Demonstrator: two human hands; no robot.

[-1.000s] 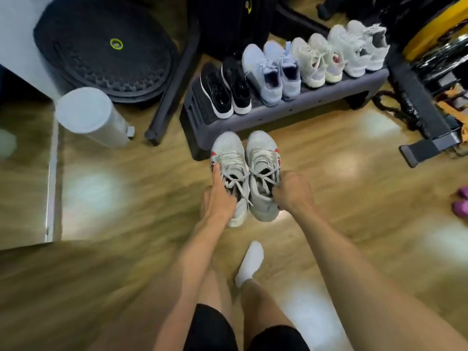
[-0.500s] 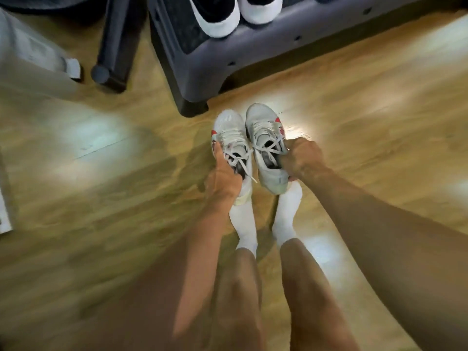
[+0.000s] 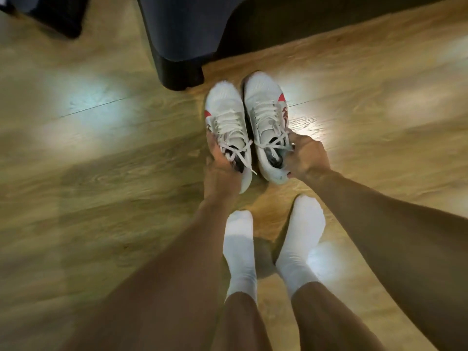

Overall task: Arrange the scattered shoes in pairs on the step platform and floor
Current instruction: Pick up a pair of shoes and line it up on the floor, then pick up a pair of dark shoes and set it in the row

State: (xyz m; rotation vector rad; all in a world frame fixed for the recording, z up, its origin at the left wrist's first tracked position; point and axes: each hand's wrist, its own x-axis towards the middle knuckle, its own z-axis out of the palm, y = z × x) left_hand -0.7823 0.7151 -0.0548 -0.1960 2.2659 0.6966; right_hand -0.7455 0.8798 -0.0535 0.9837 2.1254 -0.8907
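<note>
Wood-grain laminate floor [image 3: 101, 173], pale brown with soft light patches, fills the view; image slightly blurred.

Item 1: dark grey plastic step platform [image 3: 182, 34], one corner and black foot visible at the top edge, standing on the floor.

Item 2: pair of white knit lace-up sneakers with red side marks, side by side and almost touching, toes pointing at the platform's foot and just short of it.
- Left white sneaker [image 3: 225, 107]: held at the heel end by the left hand [image 3: 221, 168], thumb along the outer side, fingers curled in at the collar; the toe half extends forward, away from the grip.
- Right white sneaker [image 3: 263, 97]: held at the heel end by the right hand [image 3: 306, 155], fingers hooked over the outer collar edge beside the loose lace ends; the toe half likewise lies ahead of the grip.
- Both sit low over the floor (whether the soles rest fully on it cannot be told).

Item 3: two feet in white ankle socks, left sock [image 3: 239, 239] and right sock [image 3: 302, 234], planted on the floor just behind the sneakers' heels, between the two forearms.

Item 4: dark object [image 3: 50, 13], top left corner, indistinct.
</note>
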